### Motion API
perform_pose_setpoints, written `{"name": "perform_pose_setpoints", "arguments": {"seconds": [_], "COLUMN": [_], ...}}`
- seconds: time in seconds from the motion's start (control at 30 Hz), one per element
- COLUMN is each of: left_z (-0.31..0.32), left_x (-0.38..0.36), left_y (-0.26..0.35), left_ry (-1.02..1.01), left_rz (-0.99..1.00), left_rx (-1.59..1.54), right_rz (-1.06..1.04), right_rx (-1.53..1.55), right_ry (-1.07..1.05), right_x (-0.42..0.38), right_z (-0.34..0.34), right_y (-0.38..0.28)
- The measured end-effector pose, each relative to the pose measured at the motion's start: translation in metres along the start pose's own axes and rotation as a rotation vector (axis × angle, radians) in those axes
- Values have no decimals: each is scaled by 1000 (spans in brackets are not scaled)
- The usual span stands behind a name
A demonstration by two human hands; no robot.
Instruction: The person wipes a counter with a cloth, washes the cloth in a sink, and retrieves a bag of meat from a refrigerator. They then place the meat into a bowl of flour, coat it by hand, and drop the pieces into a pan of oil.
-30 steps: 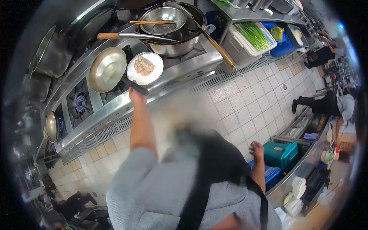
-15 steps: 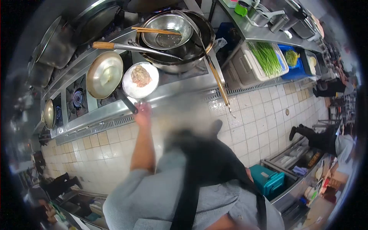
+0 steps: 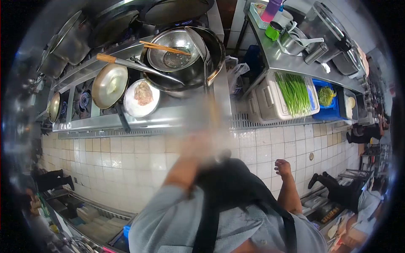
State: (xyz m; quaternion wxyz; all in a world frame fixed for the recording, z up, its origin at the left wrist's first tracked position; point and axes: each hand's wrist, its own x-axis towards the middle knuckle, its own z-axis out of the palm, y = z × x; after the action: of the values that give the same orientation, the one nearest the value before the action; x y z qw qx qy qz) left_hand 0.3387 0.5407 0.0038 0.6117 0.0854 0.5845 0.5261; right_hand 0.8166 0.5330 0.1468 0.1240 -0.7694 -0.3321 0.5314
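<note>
My left hand [image 3: 197, 145] is smeared by blur in front of my apron, below the wok's long handle; its fingers cannot be made out. Out to the right over the floor, my right hand [image 3: 283, 167] has its fingers curled, and whether it holds anything is too small to tell. On the stove's front edge is a white plate [image 3: 131, 107] with raw-looking meat [image 3: 144, 93] on it. Beside it rests a frying pan [image 3: 101, 90] with a black handle. A large wok [image 3: 216, 55] holds a perforated metal bowl [image 3: 158, 59] with wooden chopsticks [image 3: 165, 48] across it, and a wooden-handled ladle [image 3: 139, 66].
Green stalks [image 3: 292, 95] fill a tub [image 3: 270, 101] right of the stove [image 3: 76, 126]. A metal side table [image 3: 291, 61] bears cups and a rice cooker. Another person [image 3: 344, 189] stands at the lower right. A drain grate [image 3: 253, 122] runs along the floor.
The view has shifted, showing the stove further left and the greens lower. My left hand has left the black pan handle and moved right. My right hand has come into view.
</note>
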Motion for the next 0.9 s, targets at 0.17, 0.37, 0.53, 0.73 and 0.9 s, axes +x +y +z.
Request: {"name": "perform_pose_setpoints", "arguments": {"seconds": [0.17, 0.37, 0.53, 0.73, 0.9], "left_z": [-7, 9, 0, 3, 18], "left_x": [38, 19, 31, 32, 12], "left_y": [-32, -19, -35, -34, -15], "left_ry": [-34, 225, 190, 227, 277], "left_rz": [87, 135, 208, 196, 221], "left_rx": [-448, -224, -207, -215, -126], "right_rz": [-4, 279, 291, 276, 151], "right_rx": [-39, -95, -220, -126, -124], "right_ry": [-26, -179, -211, -126, -121], "right_x": [19, 25, 9, 15, 19], "right_z": [-21, -42, -54, -49, -34], "right_y": [17, 94, 116, 91, 47]}}
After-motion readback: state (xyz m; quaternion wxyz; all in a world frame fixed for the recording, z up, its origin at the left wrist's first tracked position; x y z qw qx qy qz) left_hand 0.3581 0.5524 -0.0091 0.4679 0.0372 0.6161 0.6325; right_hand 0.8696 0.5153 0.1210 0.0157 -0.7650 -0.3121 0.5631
